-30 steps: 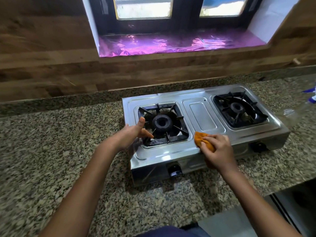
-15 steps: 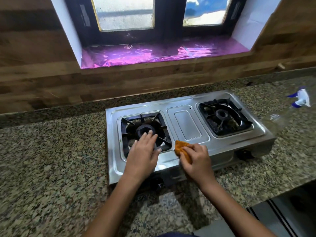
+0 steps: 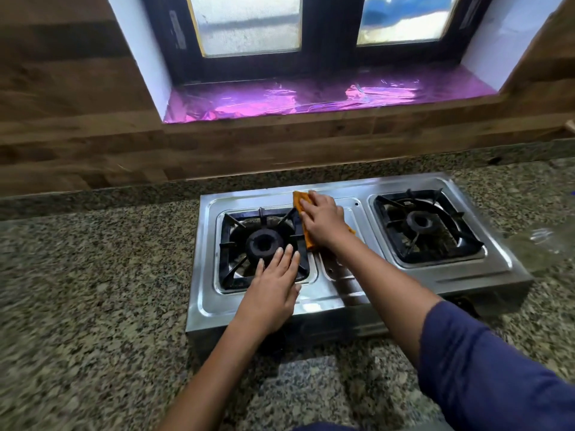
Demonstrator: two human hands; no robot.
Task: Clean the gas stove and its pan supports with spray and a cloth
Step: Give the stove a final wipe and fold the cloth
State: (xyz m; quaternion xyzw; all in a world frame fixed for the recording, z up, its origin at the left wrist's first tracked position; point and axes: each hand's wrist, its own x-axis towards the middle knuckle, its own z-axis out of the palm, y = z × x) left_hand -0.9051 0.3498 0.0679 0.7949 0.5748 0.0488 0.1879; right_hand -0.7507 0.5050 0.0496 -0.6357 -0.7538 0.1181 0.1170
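A steel two-burner gas stove (image 3: 441, 276) stands on the granite counter. Each burner carries a black pan support: the left pan support (image 3: 231, 244) and the right pan support (image 3: 429, 227). My left hand (image 3: 273, 287) lies flat with straight fingers on the front right part of the left pan support. My right hand (image 3: 323, 219) presses an orange cloth (image 3: 300, 202) flat against the stove's middle panel, near the back edge. The clear spray bottle (image 3: 541, 237) lies on the counter right of the stove, mostly cut off by the frame.
The speckled granite counter (image 3: 93, 290) runs left and in front of the stove. A wood-panelled wall (image 3: 77, 144) rises behind it. Above is a window sill (image 3: 311, 98) lined with shiny purple foil. Black knobs sit on the stove's front face, mostly hidden.
My right hand has slid the orange cloth from the stove's front edge up the middle panel to the back. My left hand stays flat on the left pan support.
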